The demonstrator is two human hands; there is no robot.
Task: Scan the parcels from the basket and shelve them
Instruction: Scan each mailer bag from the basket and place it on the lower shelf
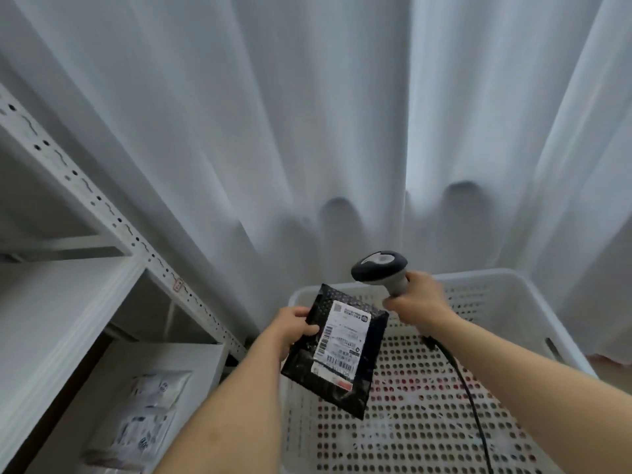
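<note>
Head view: parcel [355, 367] in left-hand fingers [309, 328].

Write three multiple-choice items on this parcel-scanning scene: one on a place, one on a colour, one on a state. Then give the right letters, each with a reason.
1. Where is the black parcel?
A. Lying flat on the shelf
B. Held above the white basket
C. On the floor by the curtain

2. What colour is the label on that parcel?
A. White
B. Yellow
C. Green

3. What is the right hand doing?
A. Hanging idle
B. Pressing flat on the basket rim
C. Gripping the handle of the scanner

Answers:
1 B: the left hand holds the parcel by its edge over the basket's perforated floor.
2 A: the printed barcode label is white against the black wrapping.
3 C: the fingers curl round the scanner's handle, with its head above the parcel.
</note>
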